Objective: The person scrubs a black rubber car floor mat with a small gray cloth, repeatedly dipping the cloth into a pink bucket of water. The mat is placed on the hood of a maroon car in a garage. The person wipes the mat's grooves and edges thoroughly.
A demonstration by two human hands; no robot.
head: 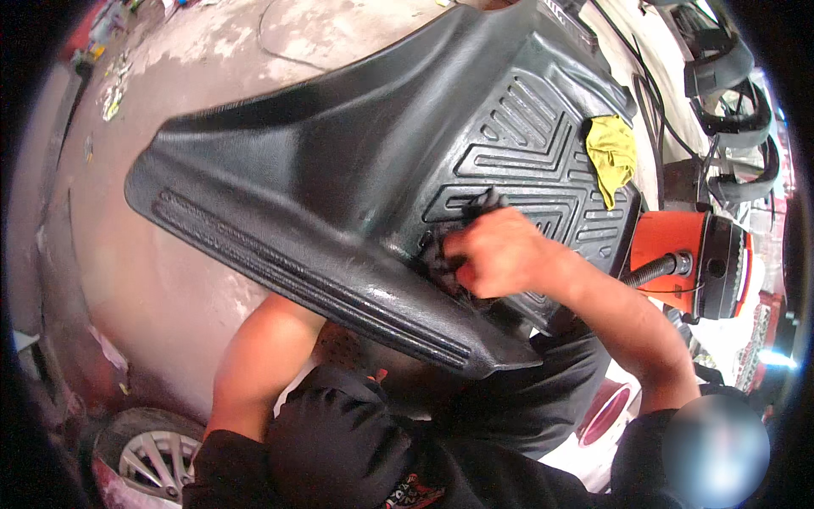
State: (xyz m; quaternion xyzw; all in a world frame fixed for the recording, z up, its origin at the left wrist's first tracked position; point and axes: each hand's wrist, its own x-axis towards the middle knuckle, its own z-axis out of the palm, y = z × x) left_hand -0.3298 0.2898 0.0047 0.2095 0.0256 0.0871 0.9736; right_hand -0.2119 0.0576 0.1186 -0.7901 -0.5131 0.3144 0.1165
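A large moulded black car floor liner point(356, 159), with raised ribs and chevron grooves, is tilted across the space before me. My right hand point(502, 254) is closed around a bunched dark cloth point(442, 261) and presses it against the liner's grooved floor; the hand is blurred. My left forearm passes beneath the liner's near edge, and the left hand is hidden behind it. A yellow cloth point(612, 156) lies draped over the liner's right side, beyond my right hand.
An orange drum with a black top and a ribbed hose point(668, 264) stands to the right, apparently a shop vacuum. Black curved parts point(731, 114) and cables are at the upper right. A car wheel point(159, 458) shows at the lower left. Litter point(113, 105) lies on the concrete floor point(146, 273).
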